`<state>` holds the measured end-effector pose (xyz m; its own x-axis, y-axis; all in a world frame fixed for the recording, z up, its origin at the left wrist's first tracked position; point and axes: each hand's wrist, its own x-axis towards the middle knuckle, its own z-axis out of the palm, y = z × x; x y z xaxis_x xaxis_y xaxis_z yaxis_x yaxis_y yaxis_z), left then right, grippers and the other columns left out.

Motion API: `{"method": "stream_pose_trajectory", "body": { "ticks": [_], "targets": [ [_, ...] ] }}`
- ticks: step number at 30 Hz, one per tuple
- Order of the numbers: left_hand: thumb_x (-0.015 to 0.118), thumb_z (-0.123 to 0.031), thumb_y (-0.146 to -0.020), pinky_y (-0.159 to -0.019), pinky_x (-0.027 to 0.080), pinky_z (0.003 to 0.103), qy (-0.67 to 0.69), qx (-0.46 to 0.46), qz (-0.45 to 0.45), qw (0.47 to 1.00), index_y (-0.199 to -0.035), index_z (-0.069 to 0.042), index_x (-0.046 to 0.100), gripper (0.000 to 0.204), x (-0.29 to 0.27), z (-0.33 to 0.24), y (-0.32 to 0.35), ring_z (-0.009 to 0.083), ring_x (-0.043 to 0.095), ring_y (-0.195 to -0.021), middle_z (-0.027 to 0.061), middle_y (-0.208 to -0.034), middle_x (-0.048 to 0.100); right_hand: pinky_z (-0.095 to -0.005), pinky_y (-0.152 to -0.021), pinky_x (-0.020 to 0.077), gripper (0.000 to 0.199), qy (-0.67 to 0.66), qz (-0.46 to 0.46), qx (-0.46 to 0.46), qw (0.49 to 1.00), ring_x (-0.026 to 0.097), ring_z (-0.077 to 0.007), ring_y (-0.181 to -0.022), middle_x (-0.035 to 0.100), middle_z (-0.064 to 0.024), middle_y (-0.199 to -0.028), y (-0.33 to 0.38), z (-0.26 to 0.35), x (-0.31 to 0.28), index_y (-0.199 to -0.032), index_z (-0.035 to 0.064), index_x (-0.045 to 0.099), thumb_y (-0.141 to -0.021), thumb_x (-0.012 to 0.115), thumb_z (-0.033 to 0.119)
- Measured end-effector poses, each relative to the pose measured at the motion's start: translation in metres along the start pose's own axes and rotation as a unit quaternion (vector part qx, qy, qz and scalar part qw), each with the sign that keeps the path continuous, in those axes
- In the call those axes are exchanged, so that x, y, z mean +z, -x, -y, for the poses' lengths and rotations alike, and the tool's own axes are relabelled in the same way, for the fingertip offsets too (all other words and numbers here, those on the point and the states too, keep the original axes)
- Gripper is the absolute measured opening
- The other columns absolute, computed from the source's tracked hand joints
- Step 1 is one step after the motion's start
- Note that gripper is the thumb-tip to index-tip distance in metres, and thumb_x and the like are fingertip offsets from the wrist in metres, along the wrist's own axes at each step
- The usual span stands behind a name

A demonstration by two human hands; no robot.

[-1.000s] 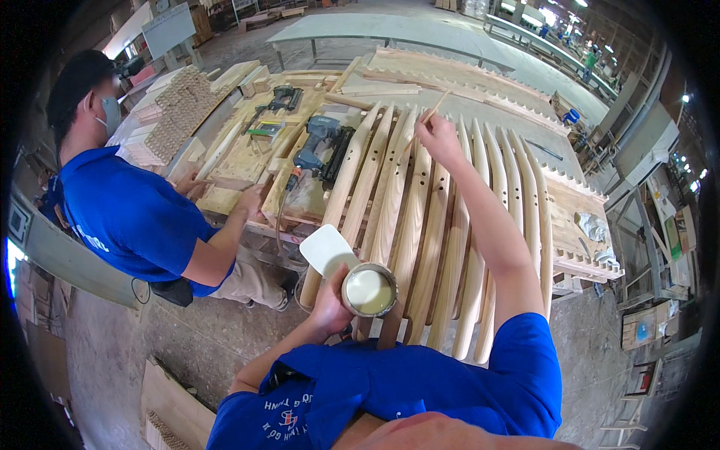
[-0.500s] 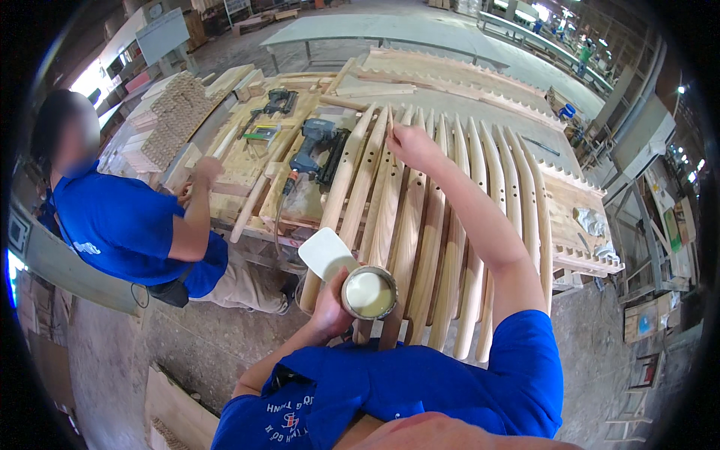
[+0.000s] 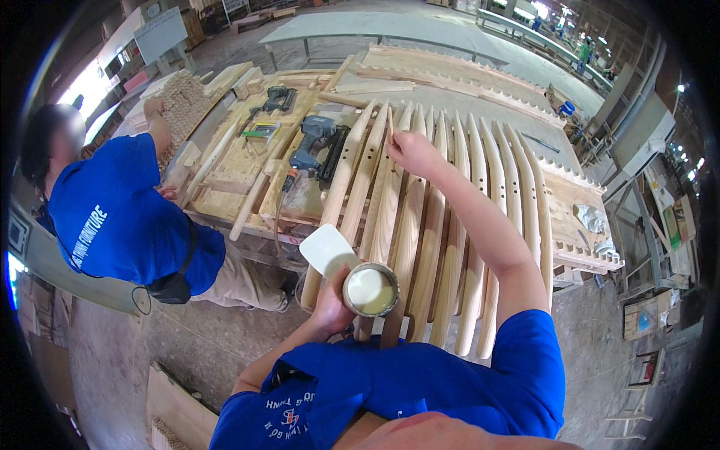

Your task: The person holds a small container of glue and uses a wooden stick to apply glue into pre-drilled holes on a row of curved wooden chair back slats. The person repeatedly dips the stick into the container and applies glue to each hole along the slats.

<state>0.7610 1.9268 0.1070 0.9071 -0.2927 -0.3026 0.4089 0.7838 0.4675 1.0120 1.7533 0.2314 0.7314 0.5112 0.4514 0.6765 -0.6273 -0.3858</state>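
Pinching a thin stick (image 3: 391,124) in the right hand (image 3: 414,152), up by the drilled slats (image 3: 386,202) on the surface (image 3: 532,126): dabbing, most likely! Gripping an open cup (image 3: 371,290) of pale liquid in the left hand (image 3: 330,306). Calling next, presumably, for steady aim and a level cup. Counting: one stick, one cup, two nail guns (image 3: 319,130), roughly ten slats.

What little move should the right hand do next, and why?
Perhaps the right hand should ease its thin stick toward the drilled holes in a wooden bar, because they're close by and the left hand holds a cup of creamy liquid.
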Motion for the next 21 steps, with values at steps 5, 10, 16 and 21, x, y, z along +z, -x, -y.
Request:
{"method": "stream_pose_trajectory", "body": {
  "ticks": [5,10,16,21],
  "targets": [
    [0.028,-0.031,-0.100,-0.107,0.032,0.044,-0.018,0.001,0.003,1.000,-0.135,-0.003,0.034,0.045,0.004,-0.001,0.001,0.0275,0.043,-0.125,0.0136,-0.133,0.045,-0.0441,-0.067,0.0483,0.019,-0.050,0.009,0.056,0.997,0.061,-0.0379,-0.070,0.061,-0.0203,-0.070,0.002,0.002,-0.008,-0.079,-0.0029,0.056,-0.082,0.057,0.016],
    [0.029,-0.033,-0.100,-0.106,0.033,0.044,-0.008,0.008,0.001,1.000,-0.132,-0.001,0.038,0.046,0.004,0.000,0.001,0.0280,0.045,-0.123,0.0150,-0.131,0.047,-0.0411,-0.065,0.0481,0.012,0.047,0.080,-0.010,0.996,0.061,-0.0339,-0.068,0.061,-0.0176,-0.069,0.005,0.001,-0.019,-0.080,0.0002,0.057,-0.079,0.058,0.013],
    [0.029,-0.034,-0.100,-0.105,0.035,0.044,-0.025,0.021,0.003,0.999,-0.131,-0.001,0.040,0.046,0.006,0.001,0.005,0.0279,0.046,-0.122,0.0142,-0.130,0.048,-0.0346,-0.066,0.0474,0.012,-0.076,0.137,-0.022,0.987,0.061,-0.0245,-0.074,0.062,-0.0125,-0.078,0.013,0.009,-0.049,-0.086,0.0027,0.059,-0.075,0.059,0.007],
    [0.027,-0.038,-0.100,-0.105,0.034,0.046,0.006,0.011,0.021,1.000,-0.133,-0.005,0.037,0.047,0.006,-0.010,-0.004,0.0266,0.044,-0.123,0.0115,-0.132,0.047,-0.0298,-0.061,0.0485,0.014,-0.231,-0.032,0.124,0.965,0.060,-0.0151,-0.069,0.061,-0.0080,-0.076,0.032,-0.018,-0.054,-0.089,0.0004,0.058,-0.080,0.062,0.010]
  ]
}}
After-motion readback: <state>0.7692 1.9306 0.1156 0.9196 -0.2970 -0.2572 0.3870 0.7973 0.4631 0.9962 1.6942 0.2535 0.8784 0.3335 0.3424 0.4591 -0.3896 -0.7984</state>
